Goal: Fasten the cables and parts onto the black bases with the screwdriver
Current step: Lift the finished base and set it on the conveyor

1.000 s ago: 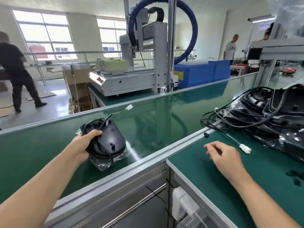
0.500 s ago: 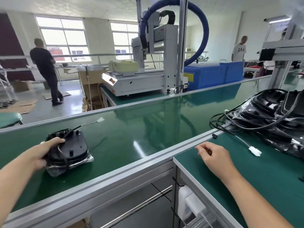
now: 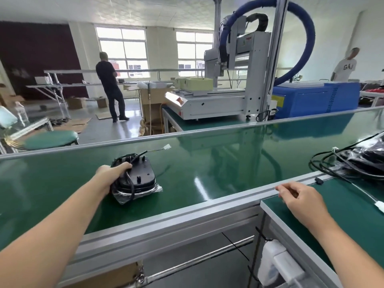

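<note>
- We see our left hand [image 3: 113, 175] stretched far out over the green conveyor belt [image 3: 207, 163], fingers [image 3: 124, 166] curled round the near left edge of a black base [image 3: 138, 176].
- The black base sits on the belt, on a crumpled clear plastic bag [image 3: 137, 193], with a black cable [image 3: 128, 183] looped over its top.
- A thin lead runs up and right from the base and ends in a small white connector [image 3: 167, 146], which lies on the belt.
- Our right hand [image 3: 301, 200] hovers at the near left corner of the green desk [image 3: 342, 215], beside the aluminium rail [image 3: 207, 208] of the belt; its fingers are loosely curled and hold nothing.
- At the right edge, a pile of black bases in plastic [image 3: 367, 159] lies across the rail and desk, with black cables [image 3: 332, 169] trailing from it.
- One thin lead from that pile crosses the desk to a white plug [image 3: 380, 205], near our right hand but apart from it.
- Beyond the belt stands a grey gantry machine [image 3: 228, 96] with a blue corrugated hose [image 3: 307, 38] arching over it, and a blue cabinet [image 3: 315, 98] beside it.
- A person in dark clothes [image 3: 110, 86] stands by the windows; another in a white shirt [image 3: 346, 67] stands at the far right.
- A green-cushioned stool [image 3: 49, 139] stands on the far side of the belt at the left.
</note>
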`<state>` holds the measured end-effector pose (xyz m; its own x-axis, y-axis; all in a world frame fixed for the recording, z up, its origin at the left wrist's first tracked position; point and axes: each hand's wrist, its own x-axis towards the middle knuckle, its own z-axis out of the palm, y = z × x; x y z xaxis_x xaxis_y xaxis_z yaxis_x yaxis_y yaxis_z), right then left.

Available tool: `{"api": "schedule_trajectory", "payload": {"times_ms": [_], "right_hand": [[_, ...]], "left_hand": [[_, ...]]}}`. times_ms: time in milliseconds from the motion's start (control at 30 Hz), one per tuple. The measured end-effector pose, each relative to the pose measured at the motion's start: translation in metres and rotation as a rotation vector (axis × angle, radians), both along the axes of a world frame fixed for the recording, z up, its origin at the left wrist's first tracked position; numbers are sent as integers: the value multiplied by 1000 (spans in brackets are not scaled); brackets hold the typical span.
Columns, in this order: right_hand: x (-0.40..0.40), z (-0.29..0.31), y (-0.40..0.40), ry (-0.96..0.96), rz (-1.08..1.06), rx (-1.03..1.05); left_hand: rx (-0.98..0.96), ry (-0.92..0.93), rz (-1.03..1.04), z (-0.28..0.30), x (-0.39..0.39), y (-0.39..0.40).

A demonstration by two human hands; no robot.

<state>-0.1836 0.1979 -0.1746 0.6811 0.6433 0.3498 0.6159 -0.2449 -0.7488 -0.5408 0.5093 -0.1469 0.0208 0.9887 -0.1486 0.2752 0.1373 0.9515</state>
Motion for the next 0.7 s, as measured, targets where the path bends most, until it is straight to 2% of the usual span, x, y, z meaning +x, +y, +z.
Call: {"api": "schedule_trajectory", "payload": {"times_ms": [200, 467, 567, 700], "right_hand": [[-16, 5, 16, -9, 42, 42], [-42, 18, 32, 38, 120, 126], [-44, 24, 30, 74, 121, 166], [-37, 31, 13, 133, 78, 252]], "left_hand": [[200, 422, 4, 2, -4, 5], [507, 820, 46, 10, 16, -18], [660, 780, -20, 28, 45, -32], [760, 539, -230, 50, 112, -62]]}}
